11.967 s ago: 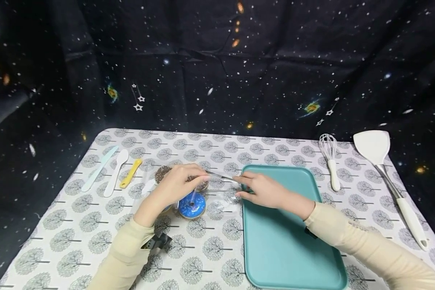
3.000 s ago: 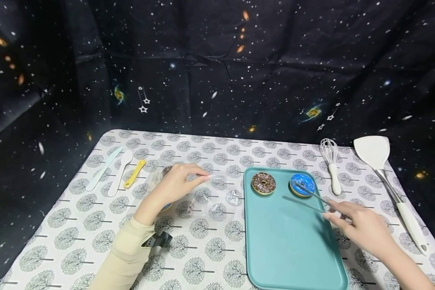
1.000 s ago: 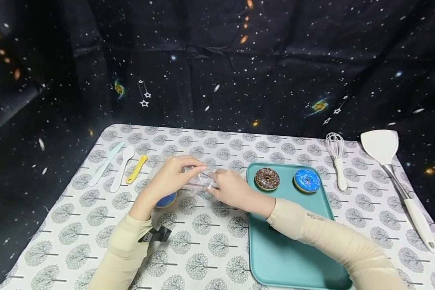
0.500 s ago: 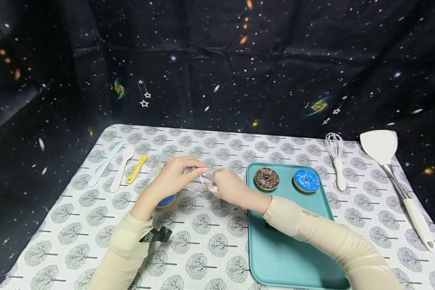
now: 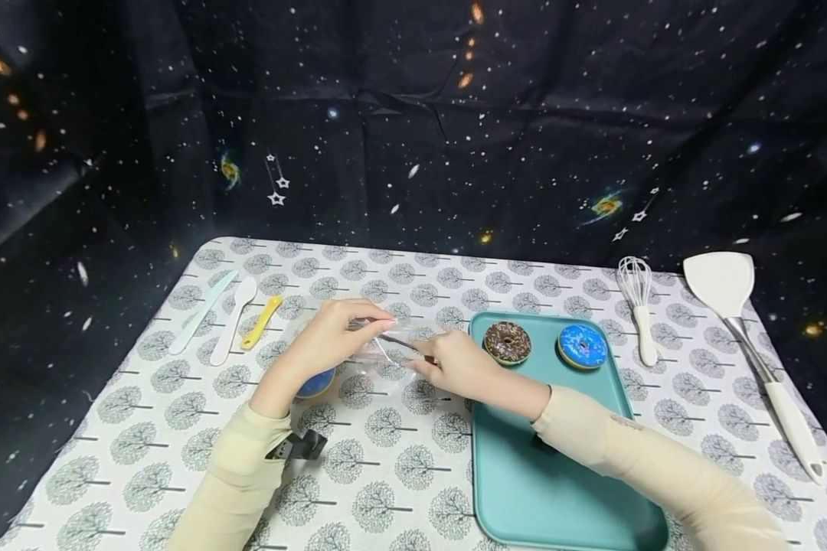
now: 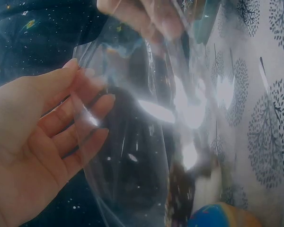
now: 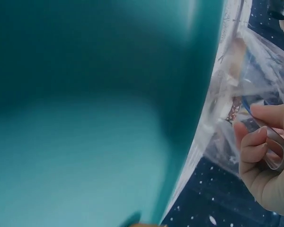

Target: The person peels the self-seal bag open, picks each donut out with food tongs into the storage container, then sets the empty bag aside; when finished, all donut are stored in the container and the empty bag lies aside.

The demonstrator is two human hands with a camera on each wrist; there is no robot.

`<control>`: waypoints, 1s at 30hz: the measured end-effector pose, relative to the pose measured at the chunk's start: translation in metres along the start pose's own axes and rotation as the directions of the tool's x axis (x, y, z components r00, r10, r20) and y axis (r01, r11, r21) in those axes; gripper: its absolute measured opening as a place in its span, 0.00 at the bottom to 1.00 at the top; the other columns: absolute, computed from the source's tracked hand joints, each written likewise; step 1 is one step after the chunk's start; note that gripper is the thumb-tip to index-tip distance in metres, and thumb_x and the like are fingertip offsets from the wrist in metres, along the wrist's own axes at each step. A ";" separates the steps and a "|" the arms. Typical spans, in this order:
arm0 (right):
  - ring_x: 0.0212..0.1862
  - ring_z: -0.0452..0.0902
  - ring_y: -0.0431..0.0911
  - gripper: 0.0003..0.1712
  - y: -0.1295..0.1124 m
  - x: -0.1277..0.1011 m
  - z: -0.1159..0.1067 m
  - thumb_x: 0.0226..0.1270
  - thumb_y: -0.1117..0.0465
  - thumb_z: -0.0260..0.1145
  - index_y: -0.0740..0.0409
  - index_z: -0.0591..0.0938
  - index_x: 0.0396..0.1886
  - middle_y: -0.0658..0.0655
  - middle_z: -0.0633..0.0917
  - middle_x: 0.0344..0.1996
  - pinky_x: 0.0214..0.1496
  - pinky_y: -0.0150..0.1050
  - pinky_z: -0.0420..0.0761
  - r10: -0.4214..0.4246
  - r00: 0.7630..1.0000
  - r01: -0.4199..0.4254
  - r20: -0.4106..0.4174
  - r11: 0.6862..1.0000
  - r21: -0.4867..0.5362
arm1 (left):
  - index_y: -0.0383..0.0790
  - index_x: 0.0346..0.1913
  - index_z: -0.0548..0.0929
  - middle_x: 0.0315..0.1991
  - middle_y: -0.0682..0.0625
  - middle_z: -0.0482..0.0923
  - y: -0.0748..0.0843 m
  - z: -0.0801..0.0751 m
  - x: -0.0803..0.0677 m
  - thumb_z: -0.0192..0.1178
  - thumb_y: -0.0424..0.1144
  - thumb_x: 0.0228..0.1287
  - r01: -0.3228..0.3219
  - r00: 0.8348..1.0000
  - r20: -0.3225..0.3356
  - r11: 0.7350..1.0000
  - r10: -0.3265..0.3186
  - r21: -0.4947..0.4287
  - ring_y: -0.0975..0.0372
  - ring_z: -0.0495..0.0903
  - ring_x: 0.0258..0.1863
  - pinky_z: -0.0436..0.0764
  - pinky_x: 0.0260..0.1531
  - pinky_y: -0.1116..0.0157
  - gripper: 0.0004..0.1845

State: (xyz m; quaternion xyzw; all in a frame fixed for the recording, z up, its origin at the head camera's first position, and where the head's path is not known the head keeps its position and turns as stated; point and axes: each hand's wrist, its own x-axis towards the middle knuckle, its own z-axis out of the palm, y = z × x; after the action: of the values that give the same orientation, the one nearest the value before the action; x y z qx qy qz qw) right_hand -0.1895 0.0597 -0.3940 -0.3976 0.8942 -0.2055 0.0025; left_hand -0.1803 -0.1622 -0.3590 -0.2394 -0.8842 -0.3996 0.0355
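Note:
My left hand (image 5: 327,340) pinches the edge of a clear plastic bag (image 6: 128,142), its other fingers spread behind the film in the left wrist view. My right hand (image 5: 458,363) holds thin metal tongs (image 5: 401,342) whose tips point into the bag's mouth, under the left fingers. The tongs' bent end (image 7: 276,158) loops inside the right palm. Inside the bag lie a blue-iced donut (image 5: 316,383), partly hidden by the left hand, and a brown sprinkled one (image 6: 181,195). Another chocolate donut (image 5: 507,343) and a blue donut (image 5: 583,346) sit on the teal tray (image 5: 558,490).
A pale blue knife (image 5: 203,312), a white spoon (image 5: 233,321) and a yellow-handled utensil (image 5: 261,323) lie at the left. Right of the tray are a whisk (image 5: 637,306) and a white spatula (image 5: 751,360). The dark starry cloth (image 5: 413,138) hangs behind the table.
Both donuts have come onto the tray since twelve seconds ago. My right hand went from the tray back to the bag, and has just shifted slightly rightward. The left hand stays at the bag.

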 end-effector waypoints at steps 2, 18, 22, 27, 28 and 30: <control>0.09 0.55 0.31 0.23 0.004 -0.010 -0.003 0.65 0.53 0.62 0.66 0.79 0.52 0.45 0.72 0.09 0.09 0.23 0.60 -0.013 1.000 0.013 -0.016 1.000 -0.003 | 0.48 0.43 0.86 0.41 0.56 0.84 0.000 0.000 0.000 0.60 0.47 0.63 0.008 1.000 0.002 1.000 -0.008 0.002 0.63 0.82 0.41 0.79 0.51 0.58 0.11; 0.13 0.56 0.27 0.21 0.034 -0.083 -0.041 0.60 0.55 0.68 0.62 0.82 0.50 0.52 0.85 0.24 0.12 0.23 0.63 -0.034 0.983 0.038 -0.181 0.999 0.018 | 0.43 0.44 0.86 0.41 0.55 0.84 0.002 0.001 0.002 0.59 0.44 0.64 -0.015 1.000 0.020 0.999 0.015 -0.030 0.66 0.81 0.36 0.81 0.38 0.67 0.12; 0.13 0.56 0.28 0.21 0.037 -0.088 -0.042 0.60 0.54 0.68 0.62 0.82 0.50 0.55 0.86 0.28 0.12 0.23 0.64 -0.027 0.988 0.033 -0.154 0.999 0.036 | 0.43 0.43 0.86 0.39 0.55 0.85 0.002 0.003 0.002 0.60 0.42 0.64 -0.029 1.000 -0.005 0.999 0.028 -0.035 0.66 0.81 0.35 0.81 0.38 0.68 0.10; 0.15 0.59 0.28 0.22 0.040 -0.093 -0.042 0.60 0.54 0.67 0.62 0.81 0.51 0.56 0.87 0.31 0.16 0.23 0.66 -0.070 0.990 0.073 -0.127 0.997 0.017 | 0.44 0.41 0.86 0.38 0.54 0.85 0.000 0.003 0.002 0.61 0.41 0.63 -0.046 0.998 -0.042 0.998 0.044 -0.047 0.66 0.80 0.34 0.81 0.38 0.67 0.08; 0.16 0.61 0.27 0.22 0.040 -0.095 -0.043 0.59 0.54 0.68 0.61 0.81 0.51 0.55 0.87 0.31 0.17 0.22 0.67 -0.082 0.987 0.084 -0.136 0.996 0.005 | 0.45 0.41 0.86 0.38 0.55 0.85 0.000 0.002 0.002 0.61 0.41 0.63 -0.044 0.998 -0.052 0.998 0.041 -0.049 0.67 0.80 0.34 0.81 0.38 0.68 0.08; 0.16 0.61 0.27 0.22 0.041 -0.100 -0.046 0.58 0.55 0.68 0.60 0.82 0.51 0.53 0.86 0.29 0.18 0.22 0.67 -0.104 0.982 0.102 -0.160 0.995 -0.018 | 0.45 0.41 0.86 0.38 0.55 0.85 0.000 0.001 0.001 0.61 0.41 0.62 -0.040 0.997 -0.067 0.998 0.036 -0.054 0.67 0.80 0.34 0.81 0.38 0.67 0.08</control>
State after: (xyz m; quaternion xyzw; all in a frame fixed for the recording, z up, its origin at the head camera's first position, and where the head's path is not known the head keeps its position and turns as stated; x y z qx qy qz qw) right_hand -0.1582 0.1719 -0.3833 -0.4254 0.8707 -0.2327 -0.0822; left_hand -0.1815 -0.1614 -0.3594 -0.2438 -0.8663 -0.4309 0.0658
